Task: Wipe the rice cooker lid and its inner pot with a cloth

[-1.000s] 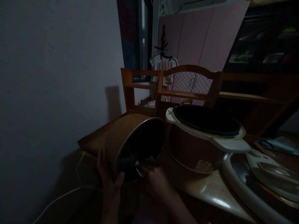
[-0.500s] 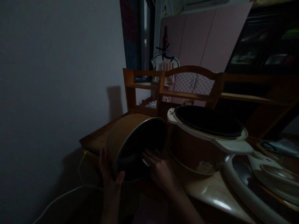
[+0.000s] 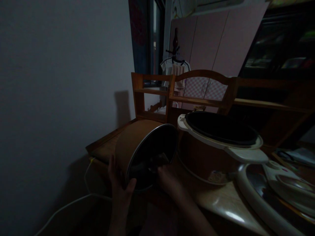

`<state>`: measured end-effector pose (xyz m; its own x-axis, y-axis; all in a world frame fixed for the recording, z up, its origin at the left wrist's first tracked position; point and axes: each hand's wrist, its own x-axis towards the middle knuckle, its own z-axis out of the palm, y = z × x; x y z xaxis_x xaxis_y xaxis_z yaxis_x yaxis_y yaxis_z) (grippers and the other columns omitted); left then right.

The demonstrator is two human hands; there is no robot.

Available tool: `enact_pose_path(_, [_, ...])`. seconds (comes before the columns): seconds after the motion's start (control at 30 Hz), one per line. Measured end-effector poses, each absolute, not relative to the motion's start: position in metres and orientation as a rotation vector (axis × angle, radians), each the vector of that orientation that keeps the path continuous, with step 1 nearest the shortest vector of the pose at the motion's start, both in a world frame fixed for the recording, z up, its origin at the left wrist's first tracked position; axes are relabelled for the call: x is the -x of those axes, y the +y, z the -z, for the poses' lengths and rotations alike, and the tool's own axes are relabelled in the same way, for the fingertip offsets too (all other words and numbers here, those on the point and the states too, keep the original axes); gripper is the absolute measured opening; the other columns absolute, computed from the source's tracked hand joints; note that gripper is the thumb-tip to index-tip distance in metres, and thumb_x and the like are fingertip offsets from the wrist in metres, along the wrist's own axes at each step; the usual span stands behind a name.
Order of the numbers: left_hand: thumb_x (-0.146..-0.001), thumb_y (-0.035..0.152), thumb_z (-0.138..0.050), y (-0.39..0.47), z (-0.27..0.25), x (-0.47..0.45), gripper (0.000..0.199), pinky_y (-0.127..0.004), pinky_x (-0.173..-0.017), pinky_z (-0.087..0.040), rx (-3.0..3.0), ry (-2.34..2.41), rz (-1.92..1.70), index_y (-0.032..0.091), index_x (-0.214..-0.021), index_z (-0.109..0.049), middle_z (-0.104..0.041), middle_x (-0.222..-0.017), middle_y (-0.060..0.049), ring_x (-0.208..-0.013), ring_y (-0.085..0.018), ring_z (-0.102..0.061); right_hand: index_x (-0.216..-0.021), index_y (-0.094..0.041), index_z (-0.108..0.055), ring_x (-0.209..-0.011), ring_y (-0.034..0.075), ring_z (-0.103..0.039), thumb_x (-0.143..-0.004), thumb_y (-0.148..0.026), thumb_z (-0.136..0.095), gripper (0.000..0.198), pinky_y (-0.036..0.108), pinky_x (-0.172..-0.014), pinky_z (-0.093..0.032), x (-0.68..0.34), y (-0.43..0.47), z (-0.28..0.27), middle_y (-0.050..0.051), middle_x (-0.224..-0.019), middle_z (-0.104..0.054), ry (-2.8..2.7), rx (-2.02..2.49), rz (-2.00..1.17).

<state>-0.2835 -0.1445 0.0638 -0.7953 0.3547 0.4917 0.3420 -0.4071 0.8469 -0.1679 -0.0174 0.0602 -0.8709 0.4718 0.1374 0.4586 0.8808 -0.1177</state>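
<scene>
Tan pot [image 3: 137, 134] tipped on its side at the bench's left end, dark mouth turned toward the person.
Its outer wall is smooth, matt and brownish-tan; a thin bright metal rim circles a black interior with a faint sheen low down. The left hand [image 3: 121, 183] clasps the near rim, thumb at the lip, fingers along the outside; the right hand [image 3: 168, 180], curled at the opening, pinches a pale cloth [image 3: 162, 158] against the inside. A white-rimmed cooker body [image 3: 199, 157] stands upright just beside it on the bench [image 3: 216, 200].
</scene>
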Motion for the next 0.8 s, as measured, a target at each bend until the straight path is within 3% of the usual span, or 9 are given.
enact_pose_path(0.23, [-0.069, 0.044, -0.073, -0.144, -0.071, 0.278, 0.099, -0.043, -0.11, -0.032, -1.022, 1.699, -2.433, 0.031, -0.149, -0.017, -0.021, -0.157, -0.006, -0.142, -0.028, -0.024, -0.092, -0.016, -0.069, -0.079, 0.021, -0.062, -0.086, -0.012, -0.054, 0.016, 0.031, -0.077, -0.044, 0.16, -0.017, -0.054, 0.009, -0.083, -0.068, -2.878, 0.686, -0.068])
enact_pose_path(0.8, [-0.065, 0.044, -0.075, -0.142, -0.07, 0.279, 0.101, -0.045, -0.11, -0.031, -1.006, 1.708, -2.458, 0.031, -0.149, -0.02, -0.023, -0.156, -0.007, -0.14, -0.028, -0.027, -0.082, -0.018, -0.066, -0.067, 0.021, -0.057, -0.08, -0.012, -0.06, 0.008, 0.032, -0.063, -0.04, 0.118, -0.019, -0.032, 0.006, -0.073, -0.066, -2.765, 0.515, 0.176])
